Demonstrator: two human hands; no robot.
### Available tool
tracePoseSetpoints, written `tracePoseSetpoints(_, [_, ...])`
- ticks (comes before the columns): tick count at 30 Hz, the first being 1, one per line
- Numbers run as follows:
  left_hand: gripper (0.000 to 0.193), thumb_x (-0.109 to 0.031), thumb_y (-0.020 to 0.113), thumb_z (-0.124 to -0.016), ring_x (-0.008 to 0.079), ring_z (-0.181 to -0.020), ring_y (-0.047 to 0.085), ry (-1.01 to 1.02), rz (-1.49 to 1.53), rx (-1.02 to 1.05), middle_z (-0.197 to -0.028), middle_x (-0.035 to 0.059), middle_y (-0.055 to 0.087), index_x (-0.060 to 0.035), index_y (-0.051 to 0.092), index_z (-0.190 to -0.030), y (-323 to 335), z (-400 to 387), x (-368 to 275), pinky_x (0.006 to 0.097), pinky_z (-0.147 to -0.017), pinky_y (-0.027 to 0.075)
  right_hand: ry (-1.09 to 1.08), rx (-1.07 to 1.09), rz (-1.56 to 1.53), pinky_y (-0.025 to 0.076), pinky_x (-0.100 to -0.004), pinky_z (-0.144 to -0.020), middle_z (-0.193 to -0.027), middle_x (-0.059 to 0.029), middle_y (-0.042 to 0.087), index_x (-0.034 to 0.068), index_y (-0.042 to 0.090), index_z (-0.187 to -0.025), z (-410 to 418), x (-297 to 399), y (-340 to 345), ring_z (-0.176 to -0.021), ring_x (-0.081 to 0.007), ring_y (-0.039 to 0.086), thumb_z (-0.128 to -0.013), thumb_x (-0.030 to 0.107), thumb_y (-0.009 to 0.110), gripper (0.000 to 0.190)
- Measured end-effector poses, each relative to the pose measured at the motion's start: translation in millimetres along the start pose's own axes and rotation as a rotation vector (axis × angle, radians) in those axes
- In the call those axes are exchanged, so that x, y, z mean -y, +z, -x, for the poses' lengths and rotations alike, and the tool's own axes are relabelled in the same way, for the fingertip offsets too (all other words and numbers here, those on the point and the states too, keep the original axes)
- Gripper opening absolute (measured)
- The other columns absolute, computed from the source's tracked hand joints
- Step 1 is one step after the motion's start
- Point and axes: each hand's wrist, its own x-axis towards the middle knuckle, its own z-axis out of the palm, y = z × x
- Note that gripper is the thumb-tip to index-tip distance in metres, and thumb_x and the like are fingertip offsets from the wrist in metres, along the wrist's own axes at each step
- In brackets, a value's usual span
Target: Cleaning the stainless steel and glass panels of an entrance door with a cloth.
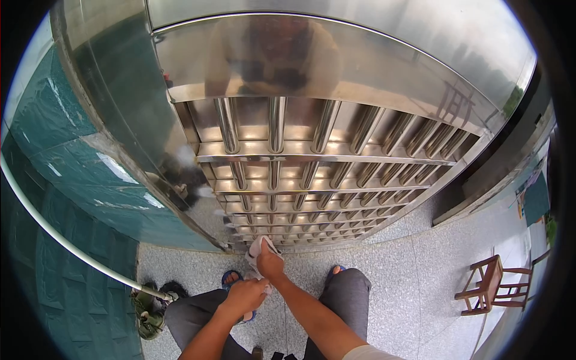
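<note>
My right hand [271, 264] grips a pale cloth [255, 246], its thumb lying along the top. The lower end of the same cloth is pinched in my left hand [245, 295], just below and to the left. Both hands are low, between my knees, close to the foot of a polished stainless-steel door [279, 54]. Rows of upright metal bars [277, 123] between horizontal rails fill the door's lower part. The cloth overlaps the lowest rail area in view; whether it touches the metal I cannot tell.
Green wall tiles [54, 117] and a white pole [67, 243] are at left, with a pair of shoes [150, 321] by the pole's foot. A small wooden chair [492, 285] is at right on the speckled stone floor [405, 288]. A dark gap [477, 171] runs along the door's right edge.
</note>
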Motion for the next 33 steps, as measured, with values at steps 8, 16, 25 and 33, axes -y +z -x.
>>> tracePoseSetpoints(8, [0.038, -0.019, 0.067, -0.083, 0.0342, -0.088, 0.069, 0.006, 0.049, -0.074, -0.097, 0.0171, 0.069, -0.0045, 0.060, -0.118, -12, 4, -3, 0.0444, -0.074, 0.054, -0.091, -0.322, 0.132, 0.051, -0.0500, -0.074, -0.075, -0.0165, 0.068, -0.001, 0.041, -0.136, 3, 7, 23, -0.069, -0.0395, 0.066, -0.081, 0.018, 0.057, 0.060])
tracePoseSetpoints(16, [0.037, -0.019, 0.068, -0.082, 0.0355, -0.085, 0.069, -0.001, 0.050, -0.055, -0.097, 0.0174, 0.069, -0.0065, 0.061, -0.117, -1, 11, 15, 0.0446, -0.073, 0.054, -0.066, -0.350, 0.176, 0.051, -0.0540, -0.065, -0.077, -0.0180, 0.070, 0.002, 0.030, -0.142, -7, -17, 47, -0.067, -0.0412, 0.066, -0.086, 0.024, 0.057, 0.066])
tracePoseSetpoints(25, [0.033, -0.019, 0.068, -0.082, 0.0358, -0.083, 0.069, -0.066, 0.070, -0.064, -0.092, 0.0176, 0.069, -0.0071, 0.062, -0.112, -3, 27, 28, 0.0457, -0.072, 0.054, -0.019, -0.331, -0.262, 0.052, -0.0421, -0.053, -0.067, -0.0150, 0.065, 0.000, 0.057, -0.121, -23, -22, 90, -0.056, -0.0290, 0.064, -0.090, 0.016, 0.054, 0.034])
tracePoseSetpoints(33, [0.035, -0.019, 0.068, -0.082, 0.0362, -0.082, 0.069, -0.034, 0.037, -0.102, -0.091, 0.0192, 0.068, -0.0058, 0.061, -0.114, -8, 25, 16, 0.0453, -0.071, 0.054, -0.182, -0.087, -0.785, 0.053, -0.0303, -0.055, -0.071, -0.0029, 0.058, 0.007, 0.058, -0.124, -8, -52, 120, -0.055, -0.0119, 0.055, -0.094, 0.007, 0.053, 0.031])
